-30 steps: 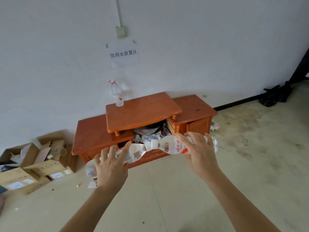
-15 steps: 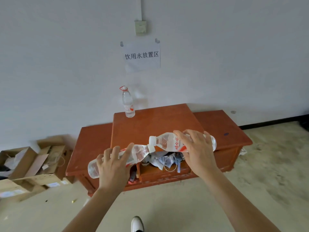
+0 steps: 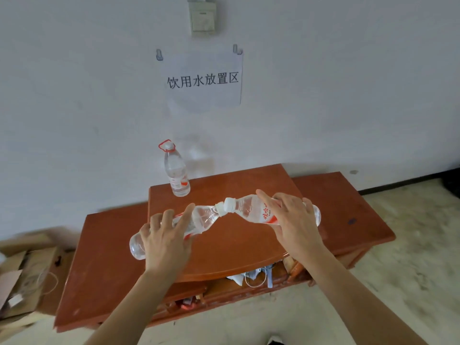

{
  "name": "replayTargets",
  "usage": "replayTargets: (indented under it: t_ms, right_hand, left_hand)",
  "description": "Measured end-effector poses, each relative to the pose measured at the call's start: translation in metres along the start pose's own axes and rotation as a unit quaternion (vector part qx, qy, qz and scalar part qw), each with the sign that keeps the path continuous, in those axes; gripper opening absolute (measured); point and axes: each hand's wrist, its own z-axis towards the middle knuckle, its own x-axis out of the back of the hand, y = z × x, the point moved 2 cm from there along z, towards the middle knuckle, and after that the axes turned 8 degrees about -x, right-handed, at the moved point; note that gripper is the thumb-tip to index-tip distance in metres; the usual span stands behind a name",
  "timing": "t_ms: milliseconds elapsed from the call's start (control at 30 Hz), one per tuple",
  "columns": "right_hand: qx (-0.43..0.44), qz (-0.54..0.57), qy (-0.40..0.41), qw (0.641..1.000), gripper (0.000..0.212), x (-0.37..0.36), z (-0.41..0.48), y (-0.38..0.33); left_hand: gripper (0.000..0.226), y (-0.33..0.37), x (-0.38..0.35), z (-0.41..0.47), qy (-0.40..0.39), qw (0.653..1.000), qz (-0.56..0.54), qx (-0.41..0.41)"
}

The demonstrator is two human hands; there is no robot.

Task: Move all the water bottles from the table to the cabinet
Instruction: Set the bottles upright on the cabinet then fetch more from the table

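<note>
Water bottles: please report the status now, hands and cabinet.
Left hand shut on left bottle; right hand shut on right bottle. Both over cabinet. Standing bottle at the back-left; the front is free.

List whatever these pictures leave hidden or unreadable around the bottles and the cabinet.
- Head view: the left hand covers the middle of its bottle, label included.
- The right hand covers part of the label on the other bottle.
- The cabinet top hides its open shelf; only some clutter pokes out.
- Label print on the standing bottle is too small.
- The left edge cuts the cardboard boxes.
</note>
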Motion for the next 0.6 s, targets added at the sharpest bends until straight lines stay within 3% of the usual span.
replayTargets:
  t_ms: [233, 367, 600]
  right_hand:
    - [0.013, 0.066, -0.045, 0.997, 0.108, -0.084, 0.109, 0.037]
    - [0.021, 0.13, -0.043, 0.99, 0.108, -0.121, 0.182, 0.065]
    - [-0.004, 0.26, -0.046, 0.964, 0.09, -0.191, 0.271, 0.082]
  left_hand:
    - [0.082, -0.009, -0.064, 0.102, -0.017, 0.999, 0.007, 0.04]
    - [0.075, -0.008, -0.101, 0.16, -0.028, 0.991, -0.03, 0.128]
    - [0.079, -0.011, -0.164, 0.227, 0.025, 0.923, -0.223, 0.313]
